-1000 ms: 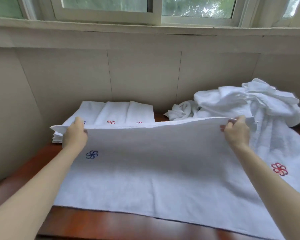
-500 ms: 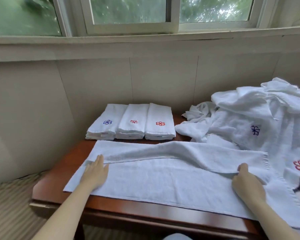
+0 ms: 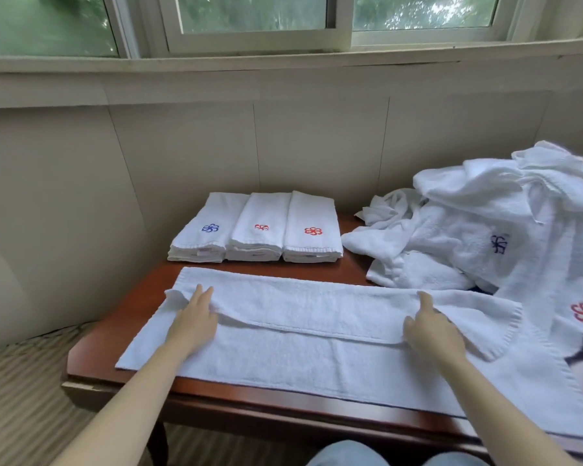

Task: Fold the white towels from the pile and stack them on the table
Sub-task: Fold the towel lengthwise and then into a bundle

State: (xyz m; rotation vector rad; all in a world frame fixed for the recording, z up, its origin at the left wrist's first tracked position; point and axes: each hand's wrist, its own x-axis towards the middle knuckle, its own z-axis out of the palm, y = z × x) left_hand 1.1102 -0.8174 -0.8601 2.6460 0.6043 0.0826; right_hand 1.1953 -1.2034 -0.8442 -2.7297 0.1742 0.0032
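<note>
Nearest my camera: the person's knees (image 3: 398,457) in blue fabric, below the front edge of the red-brown table (image 3: 115,326).

On the table, along its near edge: the white towel (image 3: 317,368) being folded, lying flat lengthwise. Its far long side is turned over toward me, and the turned flap's edge runs across the middle of the towel.

The left hand (image 3: 194,319) lies palm down at the flap's left end with its fingers straight and close together. The right hand (image 3: 433,331) rests on the flap towards its right end with forefinger and thumb extended. Its other fingers are hidden, so I cannot tell whether it grips the cloth.

Behind the towel, at the table's back left: three folded towels (image 3: 256,230) side by side, touching. The left one carries a blue flower emblem, the other two red.

Back right: the pile (image 3: 478,230) of unfolded white towels, heaped and draping over the table's right end.

Farthest: a beige panelled wall (image 3: 317,146) and a window (image 3: 256,15) above it.
</note>
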